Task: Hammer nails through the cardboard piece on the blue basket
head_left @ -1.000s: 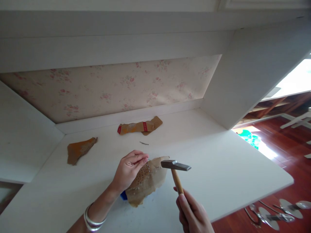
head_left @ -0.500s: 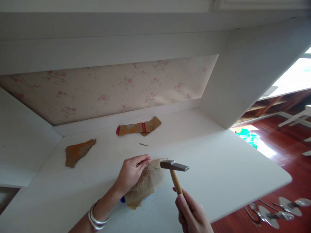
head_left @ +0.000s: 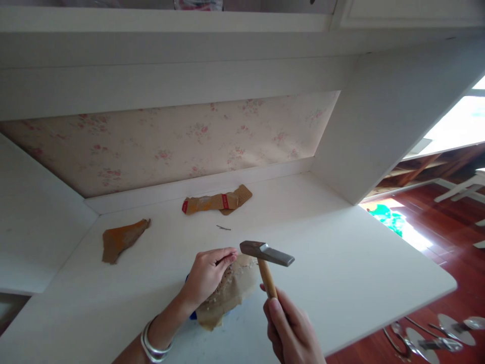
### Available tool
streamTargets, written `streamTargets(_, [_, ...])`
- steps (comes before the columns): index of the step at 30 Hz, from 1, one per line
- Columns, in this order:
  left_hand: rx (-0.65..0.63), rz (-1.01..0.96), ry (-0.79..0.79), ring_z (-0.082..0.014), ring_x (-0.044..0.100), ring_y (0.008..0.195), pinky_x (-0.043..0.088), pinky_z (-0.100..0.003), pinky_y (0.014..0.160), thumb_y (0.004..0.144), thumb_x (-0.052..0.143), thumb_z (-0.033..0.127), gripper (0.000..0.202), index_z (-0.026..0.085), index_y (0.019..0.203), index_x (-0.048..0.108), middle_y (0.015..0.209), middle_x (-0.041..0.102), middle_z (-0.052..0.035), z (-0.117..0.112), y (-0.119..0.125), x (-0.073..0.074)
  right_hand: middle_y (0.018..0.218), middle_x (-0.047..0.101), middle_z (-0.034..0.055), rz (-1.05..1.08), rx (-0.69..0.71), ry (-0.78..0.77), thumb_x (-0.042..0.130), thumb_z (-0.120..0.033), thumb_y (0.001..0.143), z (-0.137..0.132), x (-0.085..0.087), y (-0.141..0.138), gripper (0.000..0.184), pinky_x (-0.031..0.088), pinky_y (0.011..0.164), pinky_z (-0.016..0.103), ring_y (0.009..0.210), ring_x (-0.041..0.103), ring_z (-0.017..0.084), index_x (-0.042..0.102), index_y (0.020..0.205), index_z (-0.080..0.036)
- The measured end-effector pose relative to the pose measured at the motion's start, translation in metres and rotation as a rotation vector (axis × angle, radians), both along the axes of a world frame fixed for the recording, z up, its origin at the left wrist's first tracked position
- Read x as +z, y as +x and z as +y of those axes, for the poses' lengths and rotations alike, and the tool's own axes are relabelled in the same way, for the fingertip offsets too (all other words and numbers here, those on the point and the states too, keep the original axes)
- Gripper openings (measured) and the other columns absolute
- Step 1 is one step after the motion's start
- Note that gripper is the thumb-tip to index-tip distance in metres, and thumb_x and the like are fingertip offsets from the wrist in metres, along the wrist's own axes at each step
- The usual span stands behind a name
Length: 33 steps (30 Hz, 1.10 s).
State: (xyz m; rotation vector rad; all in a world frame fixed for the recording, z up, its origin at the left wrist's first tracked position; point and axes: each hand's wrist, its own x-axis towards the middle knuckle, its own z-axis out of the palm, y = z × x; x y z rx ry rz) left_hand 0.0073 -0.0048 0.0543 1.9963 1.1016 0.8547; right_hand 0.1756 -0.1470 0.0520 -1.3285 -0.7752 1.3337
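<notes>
My right hand (head_left: 286, 321) is wrapped round the wooden handle of a hammer (head_left: 267, 254). Its grey metal head is raised just right of my left fingertips. My left hand (head_left: 210, 275) is closed in a pinch over a torn brown sheet (head_left: 231, 293); whatever sits between thumb and forefinger is too small to make out. Small holes and pale bits mark the sheet's surface. Beneath it a blue object (head_left: 193, 315) shows only at the edges. A little farther back, thin dark nail-like pieces (head_left: 223, 228) lie on the white tabletop (head_left: 341, 263).
Torn brown cardboard pieces lie at the back (head_left: 212, 202) and at the left (head_left: 123, 240). White side panels (head_left: 379, 101) and an overhead shelf (head_left: 170, 48) enclose the tabletop. Shiny metal stool-like bases (head_left: 428, 344) stand on the red floor at right.
The hammer head has moved left and slightly up, closer to my left fingertips. My left hand keeps its pinch over the sheet. The view has tilted slightly upward.
</notes>
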Motion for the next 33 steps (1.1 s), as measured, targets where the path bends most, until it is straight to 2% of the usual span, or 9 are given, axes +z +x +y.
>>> streamTargets(4, [-0.022, 0.007, 0.043, -0.0168, 0.073, 0.084, 0.056, -0.023, 0.081, 0.092, 0.062, 0.029, 0.017, 0.029, 0.1, 0.076, 0.1, 0.077, 0.002, 0.0, 0.0, 0.001, 0.057, 0.03, -0.0092, -0.034, 0.047, 0.07, 0.05, -0.063, 0.09, 0.009, 0.007, -0.004, 0.054, 0.014, 0.036, 0.018, 0.043, 0.023, 0.005, 0.06, 0.112, -0.014])
streamTargets(9, [0.002, 0.005, -0.01, -0.0164, 0.073, 0.085, 0.054, -0.022, 0.081, 0.094, 0.06, 0.032, 0.017, 0.029, 0.097, 0.076, 0.097, 0.077, 0.0034, -0.002, 0.001, 0.007, 0.056, 0.029, -0.0096, -0.032, 0.05, 0.045, 0.05, -0.063, 0.091, 0.01, 0.01, -0.005, 0.054, 0.013, 0.036, 0.018, 0.045, 0.024, 0.006, 0.059, 0.113, -0.014])
streamTargets(16, [0.038, -0.006, -0.02, -0.015, 0.072, 0.086, 0.053, -0.02, 0.082, 0.093, 0.061, 0.033, 0.014, 0.029, 0.095, 0.075, 0.096, 0.077, 0.005, -0.002, -0.002, 0.003, 0.056, 0.03, -0.0098, -0.037, 0.018, -0.016, 0.051, -0.065, 0.089, 0.007, 0.007, -0.003, 0.057, 0.017, 0.036, 0.017, 0.045, 0.024, 0.006, 0.057, 0.116, -0.015])
streamTargets(25, [0.039, -0.028, 0.0, -0.0154, 0.072, 0.085, 0.054, -0.021, 0.082, 0.093, 0.06, 0.035, 0.016, 0.028, 0.095, 0.074, 0.096, 0.077, 0.0032, -0.002, -0.002, 0.0, 0.053, 0.028, -0.0104, -0.086, 0.03, -0.016, 0.049, -0.069, 0.087, 0.007, 0.01, -0.005, 0.062, 0.015, 0.036, 0.017, 0.044, 0.024, 0.006, 0.059, 0.115, -0.014])
streamTargets(33, [-0.02, -0.003, 0.005, -0.0159, 0.069, 0.073, 0.053, -0.022, 0.072, 0.095, 0.055, 0.035, 0.022, 0.025, 0.09, 0.074, 0.084, 0.076, 0.0012, -0.006, 0.0, 0.007, 0.054, 0.029, -0.0095, -0.102, 0.066, 0.077, 0.046, -0.065, 0.091, 0.013, 0.003, -0.01, 0.056, 0.014, 0.036, 0.019, 0.042, 0.024, 0.006, 0.06, 0.109, -0.014])
